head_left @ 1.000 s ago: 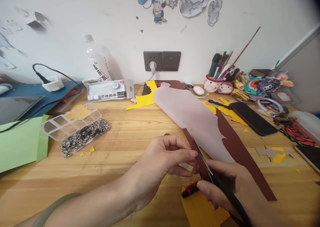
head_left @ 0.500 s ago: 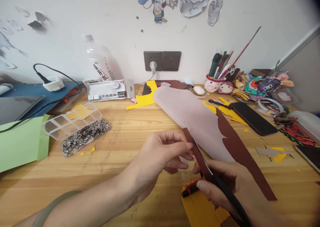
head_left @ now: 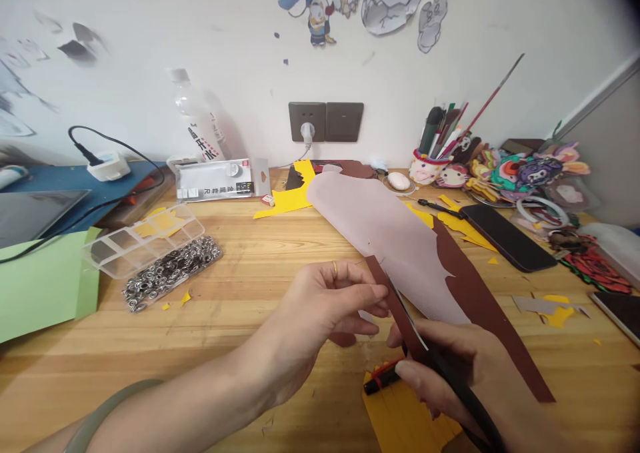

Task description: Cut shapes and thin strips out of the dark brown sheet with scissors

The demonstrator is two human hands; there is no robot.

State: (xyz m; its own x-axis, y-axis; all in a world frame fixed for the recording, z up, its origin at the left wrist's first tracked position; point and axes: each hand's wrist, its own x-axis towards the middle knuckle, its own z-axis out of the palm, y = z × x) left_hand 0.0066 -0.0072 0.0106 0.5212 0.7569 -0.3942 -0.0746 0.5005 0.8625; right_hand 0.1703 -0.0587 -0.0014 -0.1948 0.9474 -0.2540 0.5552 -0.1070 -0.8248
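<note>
My left hand (head_left: 327, 303), a ring on one finger, pinches the near edge of a narrow brown paper strip (head_left: 397, 310). My right hand (head_left: 460, 366) grips black-handled scissors (head_left: 453, 380) whose blades (head_left: 407, 310) lie along that strip. The strip belongs to a large sheet, pale pink on one face (head_left: 385, 236) and brown on the other (head_left: 485, 306), that curls up from the wooden desk (head_left: 240, 286). A yellow paper sheet (head_left: 400, 420) and a black-and-red pen (head_left: 380, 378) lie under my right hand.
A clear compartment box (head_left: 143, 240) and spilled metal eyelets (head_left: 167, 273) sit at left beside green paper (head_left: 43, 283). A dark phone (head_left: 505, 235), pen cup (head_left: 427, 166), colourful cut-outs (head_left: 530, 173) and yellow scraps (head_left: 287, 196) crowd the back and right. A bottle (head_left: 197, 123) stands by the wall.
My left hand slid its pinch a little further up the brown strip's edge; the scissors and right hand stayed almost in place.
</note>
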